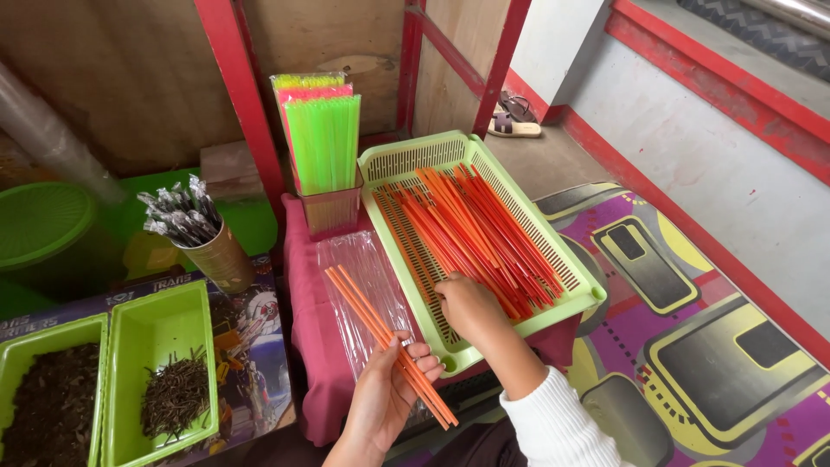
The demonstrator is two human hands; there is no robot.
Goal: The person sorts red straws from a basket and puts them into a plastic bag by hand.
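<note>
My left hand (389, 389) grips a small bunch of long orange sticks (367, 316) that slant up to the left over a stack of clear plastic sleeves (363, 268). My right hand (471, 307), in a white sleeve, reaches into a light green slotted tray (406, 160), fingers down on the pile of orange sticks (484, 229) lying in it. The tray rests on a pink cloth (307, 329) covering a low stand.
A holder of bright green and pink sticks (322, 138) stands behind the sleeves. A tin (220, 255) holds wrapped silver-black sticks. Green bins (156, 329) at left contain dark material. Red frame posts (242, 95), a patterned mat (692, 346) and sandals (514, 117) lie around.
</note>
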